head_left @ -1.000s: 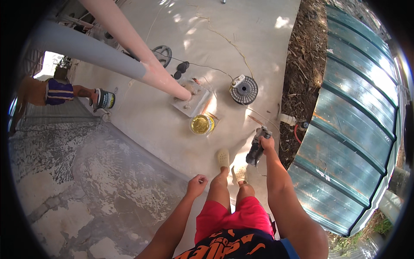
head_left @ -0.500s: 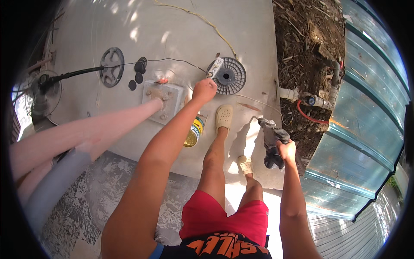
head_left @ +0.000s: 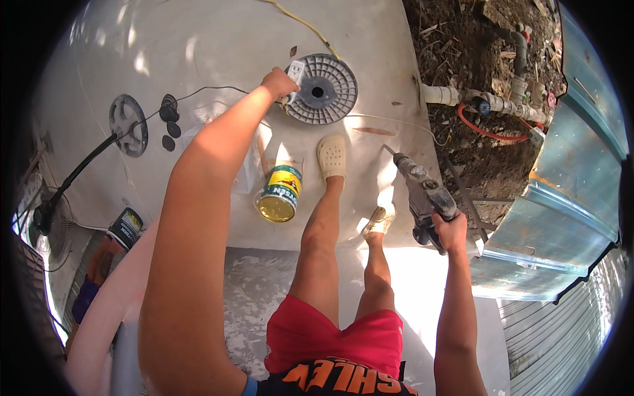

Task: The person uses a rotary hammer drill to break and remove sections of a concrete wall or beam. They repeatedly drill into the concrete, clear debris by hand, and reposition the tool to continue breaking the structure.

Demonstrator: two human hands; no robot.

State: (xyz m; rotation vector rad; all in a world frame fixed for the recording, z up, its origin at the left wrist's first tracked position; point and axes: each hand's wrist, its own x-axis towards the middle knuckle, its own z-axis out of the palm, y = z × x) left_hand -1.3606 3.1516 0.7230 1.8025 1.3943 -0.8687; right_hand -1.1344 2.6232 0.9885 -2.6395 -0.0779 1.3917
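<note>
My left hand is closed on a white power strip above the rim of a black ribbed plastic spool; its fingers are partly hidden. A dark cord runs leftward from there. In my right hand is the rear handle of a grey, dusty rotary hammer drill. Its bit points forward and left, towards the concrete. Between my left arm and my left foot, a green and yellow paint can lies tipped, its gold-coloured end towards me.
At left are a grey spoked wheel-like disc, several black discs, a fan and another paint can. A pink post rises near a partly visible person. White pipes and blue metal sheets stand at right.
My view has shifted. My left hand has moved from the strip's near end to its left side, and the strip is more upright. My right hand still holds the drill.
</note>
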